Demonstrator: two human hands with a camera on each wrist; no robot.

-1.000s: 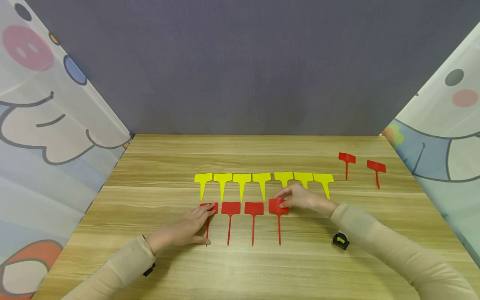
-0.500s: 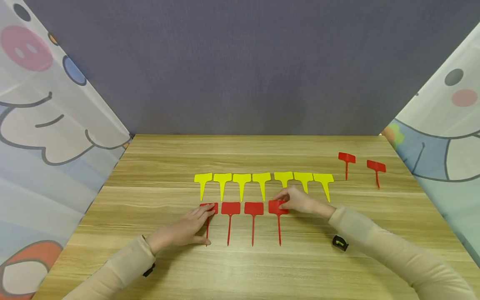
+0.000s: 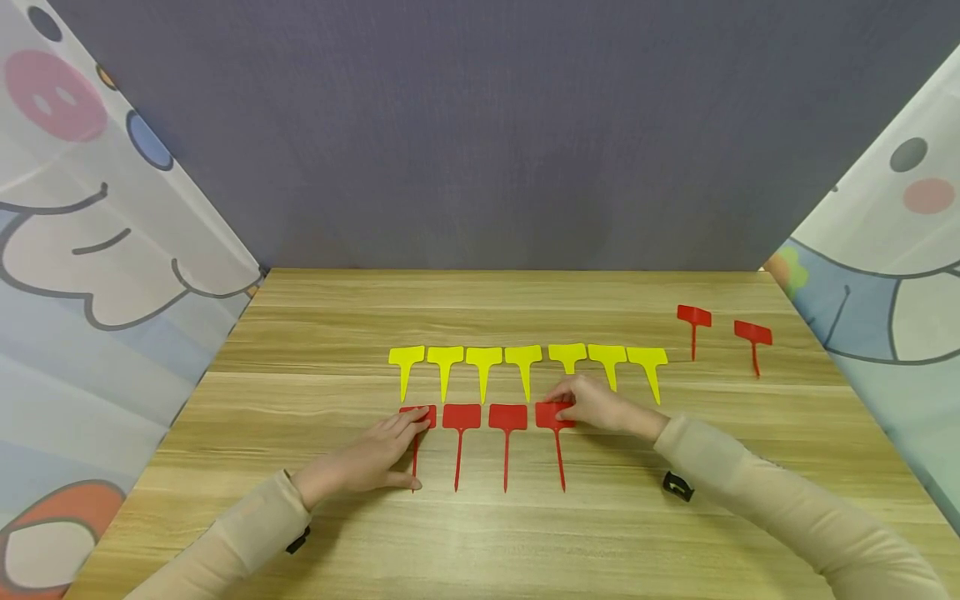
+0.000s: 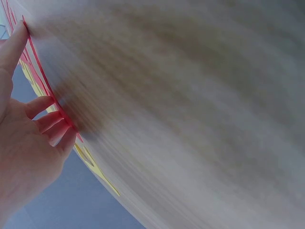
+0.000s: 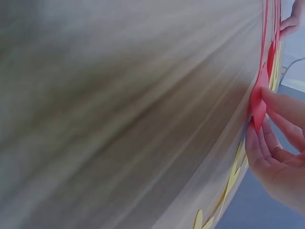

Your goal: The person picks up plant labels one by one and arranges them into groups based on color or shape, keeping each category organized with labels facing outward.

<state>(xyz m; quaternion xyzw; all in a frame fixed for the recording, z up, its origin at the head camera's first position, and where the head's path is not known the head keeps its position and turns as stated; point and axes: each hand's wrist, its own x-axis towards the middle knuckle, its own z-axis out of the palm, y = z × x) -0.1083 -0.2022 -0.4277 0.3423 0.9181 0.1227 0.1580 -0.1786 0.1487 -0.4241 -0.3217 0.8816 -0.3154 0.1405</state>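
In the head view, T-shaped red plant labels lie side by side in a row on the wooden table. My left hand (image 3: 367,454) rests on the leftmost red plant label (image 3: 416,450), fingertips over its head and thumb by the stem's tip. In the left wrist view these fingers (image 4: 71,133) are loosely bent along the red edge. At the row's right end my right hand (image 3: 596,404) pinches the head of another red plant label (image 3: 549,414), whose stem slants slightly right toward its tip. Two red labels, one (image 3: 461,416) and another (image 3: 508,417), lie between the hands.
Just behind runs a row of several yellow plant labels (image 3: 483,357), one partly covered by the right hand. Two more red labels, one (image 3: 694,316) and another (image 3: 752,332), lie at the back right. A grey panel (image 3: 510,142) stands along the table's far edge.
The right hand has shifted the pinched label's head slightly left and nearer to me, while its stem tip has swung a little right. The left hand has stayed in place.
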